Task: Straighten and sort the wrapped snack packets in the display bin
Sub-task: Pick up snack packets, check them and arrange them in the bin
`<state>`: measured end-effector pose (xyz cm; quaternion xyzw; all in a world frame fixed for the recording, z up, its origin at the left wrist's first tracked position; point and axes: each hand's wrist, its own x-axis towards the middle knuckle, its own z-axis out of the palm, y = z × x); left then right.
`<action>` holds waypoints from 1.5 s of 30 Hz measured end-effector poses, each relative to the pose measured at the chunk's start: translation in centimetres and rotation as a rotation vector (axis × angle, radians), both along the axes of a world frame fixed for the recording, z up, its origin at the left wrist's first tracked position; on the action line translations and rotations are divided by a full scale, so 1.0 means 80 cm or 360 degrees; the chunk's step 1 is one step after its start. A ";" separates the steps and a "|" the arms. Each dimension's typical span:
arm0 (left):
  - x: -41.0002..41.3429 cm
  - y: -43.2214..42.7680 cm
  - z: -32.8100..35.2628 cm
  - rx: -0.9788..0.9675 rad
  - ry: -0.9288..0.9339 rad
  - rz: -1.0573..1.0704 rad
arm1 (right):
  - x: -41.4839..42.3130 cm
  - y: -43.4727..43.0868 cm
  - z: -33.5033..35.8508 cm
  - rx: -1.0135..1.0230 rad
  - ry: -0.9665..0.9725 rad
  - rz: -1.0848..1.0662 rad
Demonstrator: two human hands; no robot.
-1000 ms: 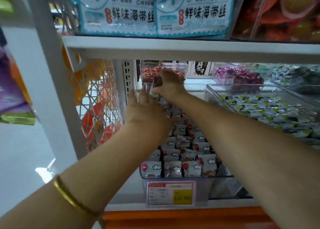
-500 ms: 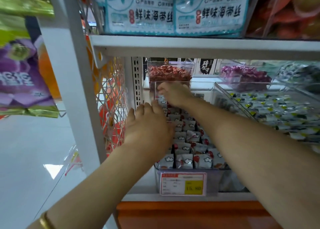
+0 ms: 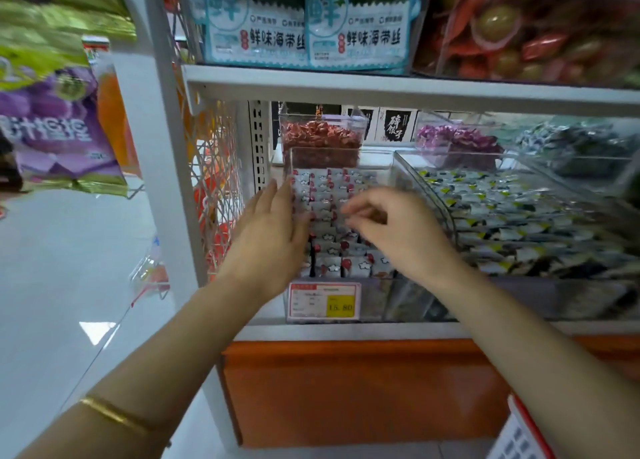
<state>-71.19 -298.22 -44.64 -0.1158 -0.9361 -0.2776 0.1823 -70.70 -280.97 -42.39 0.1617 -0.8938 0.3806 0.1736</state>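
A narrow clear display bin (image 3: 292, 160) on the shelf holds rows of small white-and-red wrapped snack packets (image 3: 329, 195). My left hand (image 3: 273, 236) lies flat with straight fingers against the bin's left side, covering the left packets. My right hand (image 3: 398, 230) hovers over the middle of the bin, fingers loosely curled, fingertips close to the packets; motion blur hides whether it holds one. A yellow-and-red price tag (image 3: 323, 301) hangs on the bin's front.
A tub of red candies (image 3: 322, 139) stands behind the bin. A wide clear bin of black, white and yellow packets (image 3: 519, 216) lies to the right, purple candies (image 3: 457, 139) behind it. The upper shelf (image 3: 381, 87) is low overhead. Wire mesh (image 3: 216, 181) closes the left side.
My right hand has pulled back from the bin's far end to its middle. My left hand has shifted slightly forward along the left side. The camera has moved back and lower.
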 end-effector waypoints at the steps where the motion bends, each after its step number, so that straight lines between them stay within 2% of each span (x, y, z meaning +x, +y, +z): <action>1: 0.011 -0.002 -0.007 -0.0014 0.0014 -0.0014 | 0.010 0.001 0.000 0.0049 0.0015 0.0005; 5: 0.035 -0.003 -0.028 -0.0242 -0.0024 -0.0032 | 0.025 -0.009 -0.005 0.0271 0.0112 -0.0037; 10: 0.037 -0.006 -0.048 -0.0289 -0.0044 -0.0046 | 0.018 -0.031 -0.018 0.0886 0.0227 -0.0095; 14: 0.034 -0.004 -0.053 -0.0197 -0.0008 -0.0089 | 0.010 -0.031 -0.016 0.0909 0.0269 -0.0037; 16: 0.035 -0.004 -0.051 -0.0149 -0.0012 -0.0105 | 0.010 -0.028 -0.015 0.0719 0.0251 0.0000; 19: 0.040 -0.003 -0.044 0.0006 -0.0022 -0.0099 | 0.019 -0.018 -0.004 0.0086 0.0297 -0.0045; 23: 0.051 0.003 -0.021 0.0176 0.0329 -0.0031 | 0.040 0.007 0.017 -0.0670 0.0425 -0.0135; 26: 0.059 0.012 -0.009 0.0134 0.0438 -0.0123 | 0.055 0.025 0.020 -0.1217 0.0164 -0.0075; 29: 0.065 0.022 -0.004 0.0376 0.0222 -0.0316 | 0.065 0.032 0.013 -0.1699 -0.0161 0.0069; 31: 0.066 0.026 -0.004 0.0671 0.0033 -0.0431 | 0.068 0.036 0.007 -0.1799 -0.0283 0.0113; 33: 0.066 0.027 -0.003 0.0920 -0.0133 -0.0479 | 0.070 0.042 0.004 -0.1765 -0.0331 0.0146; 39: 0.065 0.027 0.003 0.1540 -0.0462 -0.0647 | 0.072 0.053 -0.001 -0.1584 -0.0249 0.0136; 42: 0.066 0.026 0.006 0.1636 -0.0531 -0.0672 | 0.067 0.052 -0.004 -0.1639 -0.0323 0.0079; 45: 0.067 0.024 0.008 0.1487 -0.0497 -0.0643 | 0.064 0.050 -0.006 -0.1751 -0.0400 0.0067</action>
